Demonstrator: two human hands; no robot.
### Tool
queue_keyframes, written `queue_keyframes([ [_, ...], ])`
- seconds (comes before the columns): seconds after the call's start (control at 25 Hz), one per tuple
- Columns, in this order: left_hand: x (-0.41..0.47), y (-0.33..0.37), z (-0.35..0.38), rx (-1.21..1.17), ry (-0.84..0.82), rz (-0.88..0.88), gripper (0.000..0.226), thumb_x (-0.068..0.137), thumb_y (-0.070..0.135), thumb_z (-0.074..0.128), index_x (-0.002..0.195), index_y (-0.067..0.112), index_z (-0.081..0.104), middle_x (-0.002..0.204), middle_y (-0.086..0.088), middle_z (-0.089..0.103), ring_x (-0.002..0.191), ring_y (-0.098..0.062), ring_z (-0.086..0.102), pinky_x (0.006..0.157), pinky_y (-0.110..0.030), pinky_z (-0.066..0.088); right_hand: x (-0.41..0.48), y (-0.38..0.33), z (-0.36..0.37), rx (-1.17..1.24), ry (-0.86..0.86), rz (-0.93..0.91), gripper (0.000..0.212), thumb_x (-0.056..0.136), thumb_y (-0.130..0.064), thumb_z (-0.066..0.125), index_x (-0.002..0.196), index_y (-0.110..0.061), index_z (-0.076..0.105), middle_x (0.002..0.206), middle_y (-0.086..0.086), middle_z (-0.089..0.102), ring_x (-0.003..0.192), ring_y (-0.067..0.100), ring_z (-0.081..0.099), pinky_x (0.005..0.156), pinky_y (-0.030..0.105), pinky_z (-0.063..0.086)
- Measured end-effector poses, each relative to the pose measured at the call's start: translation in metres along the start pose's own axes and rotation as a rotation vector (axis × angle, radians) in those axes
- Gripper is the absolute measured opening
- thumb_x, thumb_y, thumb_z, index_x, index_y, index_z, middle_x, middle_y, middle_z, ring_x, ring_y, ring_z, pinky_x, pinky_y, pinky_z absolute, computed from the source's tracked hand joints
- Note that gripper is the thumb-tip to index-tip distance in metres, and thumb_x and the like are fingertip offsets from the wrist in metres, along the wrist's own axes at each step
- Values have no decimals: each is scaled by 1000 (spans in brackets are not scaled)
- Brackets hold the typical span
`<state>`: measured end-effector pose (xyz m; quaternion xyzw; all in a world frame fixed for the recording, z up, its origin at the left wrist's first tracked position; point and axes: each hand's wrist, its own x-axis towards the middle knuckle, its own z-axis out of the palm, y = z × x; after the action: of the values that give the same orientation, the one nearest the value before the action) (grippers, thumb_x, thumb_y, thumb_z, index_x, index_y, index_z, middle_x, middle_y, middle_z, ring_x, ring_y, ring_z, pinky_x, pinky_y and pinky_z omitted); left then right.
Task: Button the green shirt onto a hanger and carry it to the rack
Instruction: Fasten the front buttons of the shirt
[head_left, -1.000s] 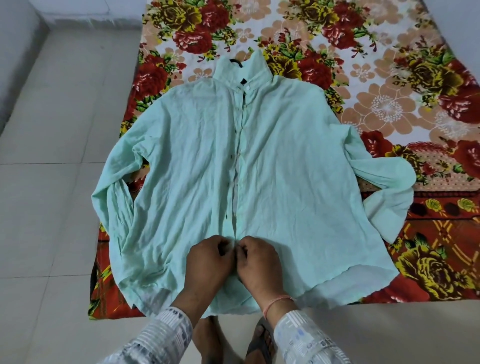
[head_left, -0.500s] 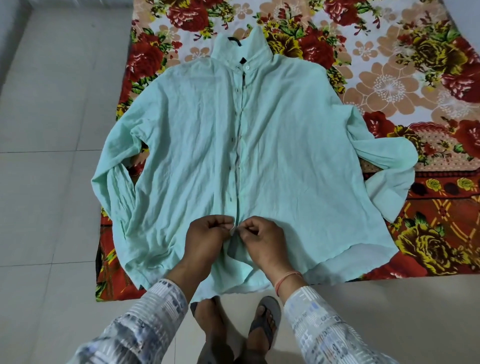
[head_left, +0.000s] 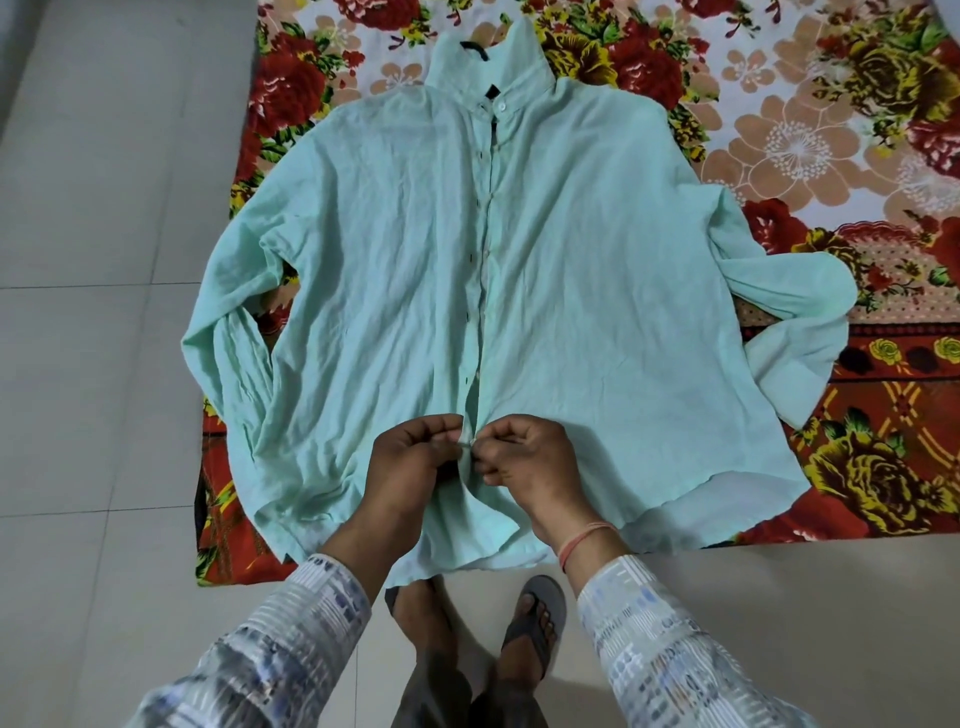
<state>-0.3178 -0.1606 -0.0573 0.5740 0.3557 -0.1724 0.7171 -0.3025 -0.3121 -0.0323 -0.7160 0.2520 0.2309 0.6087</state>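
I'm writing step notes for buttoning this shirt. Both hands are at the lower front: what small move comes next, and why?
Probably push the button through its hole. The left hand and right hand pinch the two front edges of the green shirt together low down, yet the edges below them lie apart, so this fastening looks unfinished.

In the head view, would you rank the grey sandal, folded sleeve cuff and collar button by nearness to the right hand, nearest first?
1. Grey sandal, on the floor just below the right hand.
2. Folded sleeve cuff, far right.
3. Collar button, top centre.
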Motion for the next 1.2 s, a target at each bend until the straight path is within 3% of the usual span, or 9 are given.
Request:
queue_keyframes([
  [0.12,2,-7,-1,-11,-5,25,34,90,-16,63,108,6,82,108,-20,82,108,-40,76,103,-47,60,0,1,3,7,2,24,9,87,-4,77,81,-11,80,70,7,78,62,13,73,60,23,59],
  [0.24,0,-9,-2,-16,1,48,33,91,-16,64,106,8,83,103,-13,84,102,-29,77,97,-37,60,0,2,4,54,6,53,12,89,-3,76,82,-12,80,70,6,78,63,13,73,62,24,61],
  [0.52,-1,0,4,-34,-30,61,16,97,-1,71,107,4,82,98,-18,83,85,-26,78,82,-35,65,5,4,0,88,-75,86,13,96,0,69,90,-9,78,70,0,73,61,7,67,59,21,55],
  [0.8,1,-1,6,51,-19,76,26,82,-5,87,103,10,83,98,-12,84,88,-23,80,81,-31,64,8,5,0,47,-93,108,15,100,2,61,102,3,76,72,11,67,54,7,57,54,20,49],
  [0.88,1,-4,6,134,-4,112,30,80,-3,90,102,16,84,100,-4,83,93,-22,81,80,-31,65,8,5,1,84,-63,133,19,101,2,57,103,1,75,70,11,66,55,10,58,53,20,49],
  [1.0,-3,-8,11,200,32,168,37,81,-7,85,104,23,83,99,-1,83,94,-23,80,84,-37,66,5,4,7,99,-41,104,18,99,-7,66,87,-7,79,64,6,65,57,16,56,51,21,47],
  [1.2,-6,-12,9,250,24,193,50,77,0,92,117,27,80,103,5,82,91,-12,79,86,-27,64,12,8,13,63,36,153,11,99,-5,68,91,-3,75,53,-2,60,48,9,51,46,17,42],
])
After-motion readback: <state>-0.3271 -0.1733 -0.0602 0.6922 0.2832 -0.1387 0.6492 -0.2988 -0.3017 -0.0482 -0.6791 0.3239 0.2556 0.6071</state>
